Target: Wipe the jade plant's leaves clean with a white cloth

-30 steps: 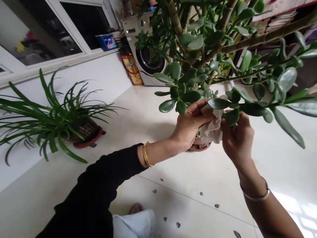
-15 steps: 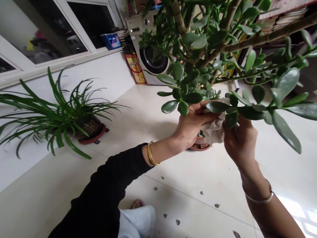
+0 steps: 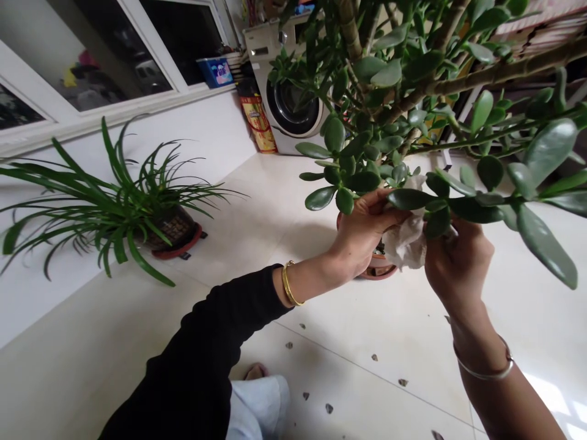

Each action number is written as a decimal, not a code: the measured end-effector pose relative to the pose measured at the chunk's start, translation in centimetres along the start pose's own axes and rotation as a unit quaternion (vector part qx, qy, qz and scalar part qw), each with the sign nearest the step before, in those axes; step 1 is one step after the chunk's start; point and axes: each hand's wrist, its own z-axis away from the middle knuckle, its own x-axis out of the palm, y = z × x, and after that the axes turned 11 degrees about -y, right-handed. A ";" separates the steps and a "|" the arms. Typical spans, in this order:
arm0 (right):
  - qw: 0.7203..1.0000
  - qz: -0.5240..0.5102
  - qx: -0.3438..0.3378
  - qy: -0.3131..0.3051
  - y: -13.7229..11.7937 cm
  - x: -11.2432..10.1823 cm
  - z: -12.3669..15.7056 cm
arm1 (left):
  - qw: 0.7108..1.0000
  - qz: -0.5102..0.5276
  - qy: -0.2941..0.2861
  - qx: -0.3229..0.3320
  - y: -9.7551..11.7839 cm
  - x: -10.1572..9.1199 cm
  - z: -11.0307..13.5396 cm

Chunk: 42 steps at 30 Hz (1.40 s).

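Room: a glossy cream tile floor (image 3: 321, 293) meets a white wall (image 3: 183, 134) beneath a white-framed window (image 3: 46, 79); farther off stands a white front-loading washing machine (image 3: 293, 110).

Jade plant: a tall, thick-stemmed jade plant with fleshy, dark green oval leaves (image 3: 334, 134) rises from a terracotta pot (image 3: 378, 272), in front of the person and partly hidden by the hands.

Other plant: to the left, a long-leaved green houseplant (image 3: 77, 201) sits in a woven brown pot (image 3: 172, 229).

Left hand: the left hand (image 3: 367, 232), in a black sleeve (image 3: 192, 360), is half-curled, its fingers (image 3: 385, 208) pressing the tissue under a leaf.

Right hand: the right hand (image 3: 458, 263) is raised just beside the tissue, its fingers hidden behind the leaves, so its grasp cannot be told.

Tissue: a crumpled off-white tissue (image 3: 406, 241) bunches between the hands, touching the underside of a dark green leaf (image 3: 408, 198).

Handling: backing the leaf softly, without bending its stem, seems right for such brittle foliage.
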 end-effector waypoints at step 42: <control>1.000 0.013 0.009 0.003 0.6 -0.4 -0.5 | 0.996 0.000 -0.046 0.074 -0.7 -0.9 -0.2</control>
